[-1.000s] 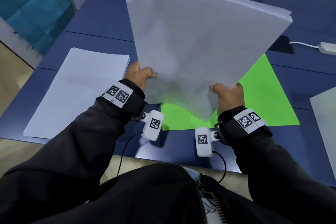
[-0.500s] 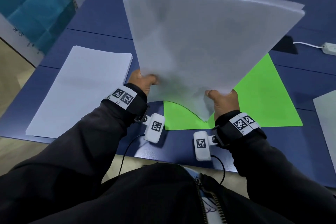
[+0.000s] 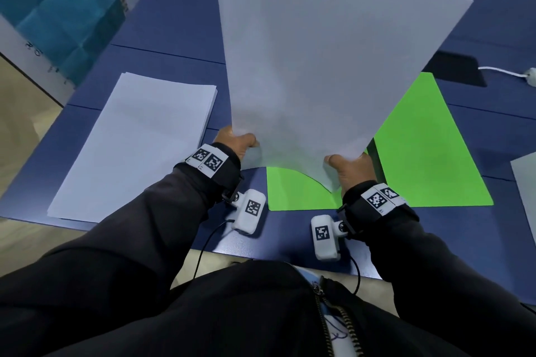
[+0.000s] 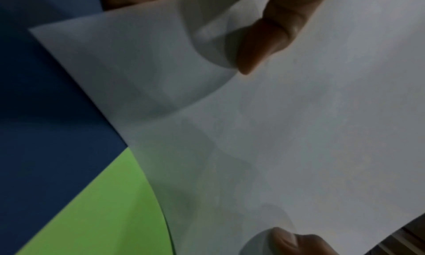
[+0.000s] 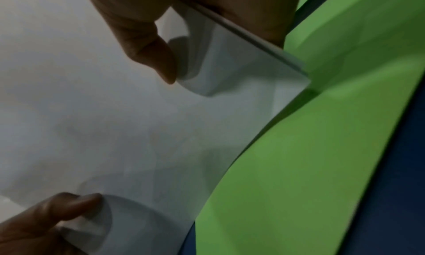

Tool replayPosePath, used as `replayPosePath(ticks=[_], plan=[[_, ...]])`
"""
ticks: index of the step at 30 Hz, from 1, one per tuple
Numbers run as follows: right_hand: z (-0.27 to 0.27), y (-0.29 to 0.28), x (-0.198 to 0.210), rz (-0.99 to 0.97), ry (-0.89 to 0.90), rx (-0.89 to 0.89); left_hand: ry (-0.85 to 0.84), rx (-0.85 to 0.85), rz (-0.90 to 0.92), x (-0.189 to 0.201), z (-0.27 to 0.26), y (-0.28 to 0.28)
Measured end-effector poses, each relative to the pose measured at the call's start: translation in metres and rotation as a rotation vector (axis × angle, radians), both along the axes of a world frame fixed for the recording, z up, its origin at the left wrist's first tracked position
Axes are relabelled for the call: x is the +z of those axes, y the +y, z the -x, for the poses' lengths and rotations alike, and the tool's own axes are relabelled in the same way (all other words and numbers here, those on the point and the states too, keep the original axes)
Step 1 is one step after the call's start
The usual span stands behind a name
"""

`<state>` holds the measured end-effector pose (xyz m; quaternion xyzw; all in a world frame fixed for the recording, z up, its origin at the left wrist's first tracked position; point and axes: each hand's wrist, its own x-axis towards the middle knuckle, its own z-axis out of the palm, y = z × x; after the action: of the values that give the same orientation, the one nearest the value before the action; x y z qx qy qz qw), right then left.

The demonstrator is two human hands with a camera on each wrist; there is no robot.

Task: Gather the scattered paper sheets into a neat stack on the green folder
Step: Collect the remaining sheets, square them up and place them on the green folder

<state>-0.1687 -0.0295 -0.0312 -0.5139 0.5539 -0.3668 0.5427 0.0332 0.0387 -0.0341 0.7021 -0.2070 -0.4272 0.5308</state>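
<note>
Both your left hand [image 3: 238, 140] and right hand [image 3: 349, 166] pinch the white paper sheaf [image 3: 327, 61], now squared upright above the flat green folder [image 3: 420, 165].

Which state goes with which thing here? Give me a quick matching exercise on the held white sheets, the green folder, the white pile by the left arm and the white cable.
Things:
1. held sheaf of white paper sheets
2. flat green folder
3. white paper pile beside the left arm
4. thin white cable

States:
A. far right on the table
B. flat on the blue table, untouched
C. gripped upright by both hands
D. partly hidden behind the raised paper

Pairs: 1-C, 2-D, 3-B, 4-A
</note>
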Motion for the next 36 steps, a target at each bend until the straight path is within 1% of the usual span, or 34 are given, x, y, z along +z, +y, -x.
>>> replayPosePath(ticks=[2,6,10,14,17,19,21,24,26,28,32,34,36], plan=[[-0.003,-0.001,0.003,0.001,0.023,0.005,0.018,0.001,0.014,0.0,0.0,0.0],[-0.01,0.004,0.008,0.051,0.009,0.04,0.016,0.004,0.079,0.004,0.0,0.002],[-0.014,0.007,0.005,0.047,0.004,0.043,-0.009,0.026,0.078,-0.002,-0.005,0.006],[-0.017,0.012,0.013,0.056,-0.025,0.051,-0.029,0.036,0.081,0.006,-0.009,0.008],[-0.027,0.013,0.021,0.057,-0.093,0.082,-0.045,0.033,0.096,0.015,-0.025,0.016],[-0.039,0.015,0.023,0.043,-0.123,0.15,-0.117,0.025,0.073,0.02,-0.045,0.025],[-0.059,0.021,0.021,0.018,-0.156,0.212,-0.2,0.014,0.023,0.024,-0.069,0.036],[-0.093,0.035,0.019,-0.01,-0.18,0.297,-0.328,0.025,-0.114,0.024,-0.105,0.056],[-0.116,0.044,0.015,-0.055,-0.136,0.372,-0.381,0.04,-0.228,0.019,-0.128,0.071],[-0.139,0.055,0.007,-0.113,-0.051,0.453,-0.416,0.066,-0.359,0.013,-0.15,0.089],[-0.165,0.075,-0.006,-0.189,0.042,0.556,-0.478,0.048,-0.571,0.002,-0.174,0.116],[-0.175,0.084,-0.009,-0.217,0.062,0.598,-0.513,0.021,-0.62,-0.002,-0.183,0.126],[-0.184,0.093,-0.012,-0.243,0.072,0.613,-0.507,-0.005,-0.659,-0.006,-0.195,0.137]])
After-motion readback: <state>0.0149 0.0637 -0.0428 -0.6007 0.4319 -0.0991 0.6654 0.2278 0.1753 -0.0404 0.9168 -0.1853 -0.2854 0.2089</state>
